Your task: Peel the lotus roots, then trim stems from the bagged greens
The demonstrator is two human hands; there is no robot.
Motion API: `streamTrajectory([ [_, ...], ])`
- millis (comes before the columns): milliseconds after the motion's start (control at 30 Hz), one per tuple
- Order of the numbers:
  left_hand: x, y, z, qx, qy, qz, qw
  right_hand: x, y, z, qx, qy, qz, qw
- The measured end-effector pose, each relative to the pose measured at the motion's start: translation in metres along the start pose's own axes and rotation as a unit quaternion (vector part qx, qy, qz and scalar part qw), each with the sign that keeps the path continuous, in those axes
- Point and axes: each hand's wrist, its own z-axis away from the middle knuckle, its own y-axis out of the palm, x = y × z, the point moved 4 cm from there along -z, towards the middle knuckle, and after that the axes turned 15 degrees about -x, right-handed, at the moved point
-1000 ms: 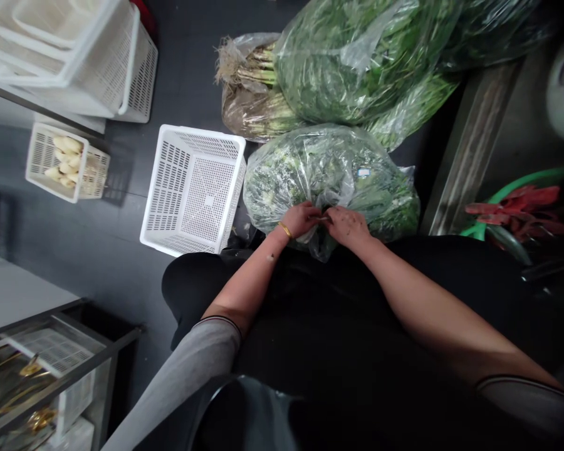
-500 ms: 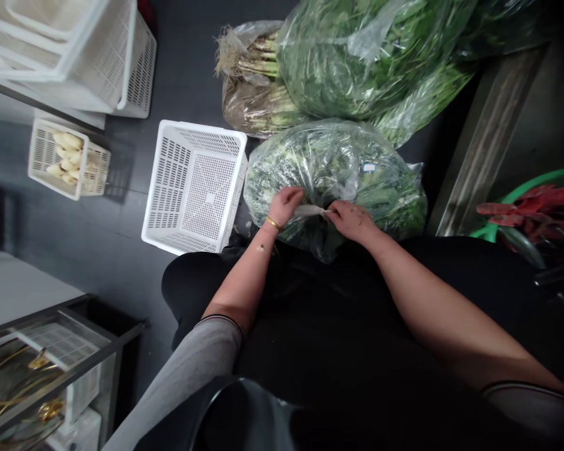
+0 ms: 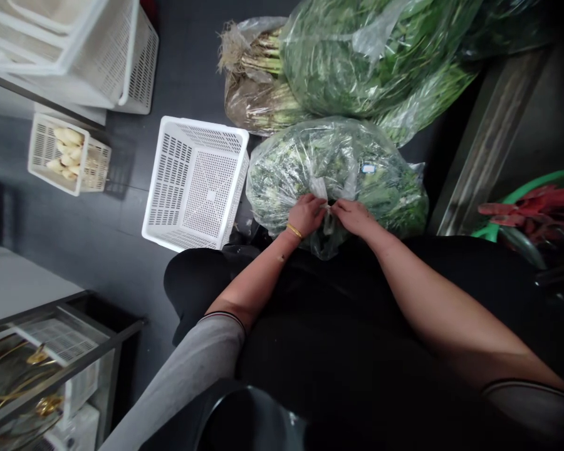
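A clear plastic bag of leafy greens point(image 3: 390, 185) lies on the floor in front of my knees, with a small blue-and-white label on it. Its gathered, twisted neck is at the near side. My left hand point(image 3: 307, 214), with a gold bracelet at the wrist, pinches the bag's neck. Right beside it, fingertips nearly touching, my right hand point(image 3: 353, 216) pinches the same neck from the other side. What lies between the fingertips is small and partly hidden.
An empty white basket point(image 3: 195, 244) stands left of the bag. Farther left are a small basket point(image 3: 79, 164) with pale vegetables and stacked white crates point(image 3: 98, 69). Bagged greens point(image 3: 338, 69) and rooted stalks point(image 3: 263, 56) lie beyond. Right: a green basin point(image 3: 536, 188) with red items.
My left hand has moved right, from apart above the bag's pale neck to fingertips close against my right hand. The pale strip of plastic now points up and away.
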Motion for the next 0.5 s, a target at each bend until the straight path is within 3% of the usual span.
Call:
streamTrajectory([
  [167, 0.006, -0.005, -0.006, 0.047, -0.013, -0.017, 0.999, -0.002, 0.000, 0.001, 0.004, 0.016, -0.043, 0.999],
  [267, 0.011, -0.006, -0.008, 0.051, -0.048, -0.016, 0.997, -0.002, -0.004, 0.002, -0.041, 0.020, -0.061, 0.997],
  [400, 0.023, -0.004, -0.012, 0.080, -0.104, 0.091, 0.987, 0.009, -0.012, 0.009, -0.113, -0.075, -0.054, 0.989],
  [500, 0.032, -0.003, -0.013, 0.121, -0.170, 0.218, 0.953, 0.016, -0.011, 0.013, -0.122, -0.146, 0.016, 0.982],
])
